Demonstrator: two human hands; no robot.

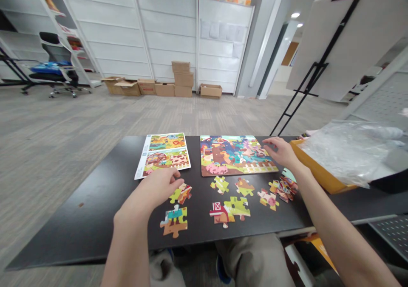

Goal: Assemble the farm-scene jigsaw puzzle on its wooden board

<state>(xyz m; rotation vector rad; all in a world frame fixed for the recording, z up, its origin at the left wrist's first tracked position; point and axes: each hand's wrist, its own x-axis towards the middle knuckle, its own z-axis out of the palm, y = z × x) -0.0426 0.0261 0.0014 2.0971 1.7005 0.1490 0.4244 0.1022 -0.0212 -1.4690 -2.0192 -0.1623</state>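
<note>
My left hand [161, 188] is low over the black table [95, 202], its fingertips at a green and red puzzle piece [181, 193]; whether they grip it is hard to tell. Below lies a piece with blue and brown parts [174, 221]. My right hand [280, 151] is at the right edge of the puzzle board [239, 155], fingers slightly apart with nothing visible in them. A printed picture sheet [165, 155] lies left of the board. Loose pieces [219, 185] and two joined ones [230, 211] lie below the board. A pile of pieces [284, 188] is beside my right forearm.
A yellow box [321, 176] with clear plastic wrap [350, 151] stands at the table's right. Beyond the table are a black-framed stand [306, 87], cardboard boxes [165, 89] by the white shelving, and an office chair [57, 66]. My legs [255, 257] are below the table's near edge.
</note>
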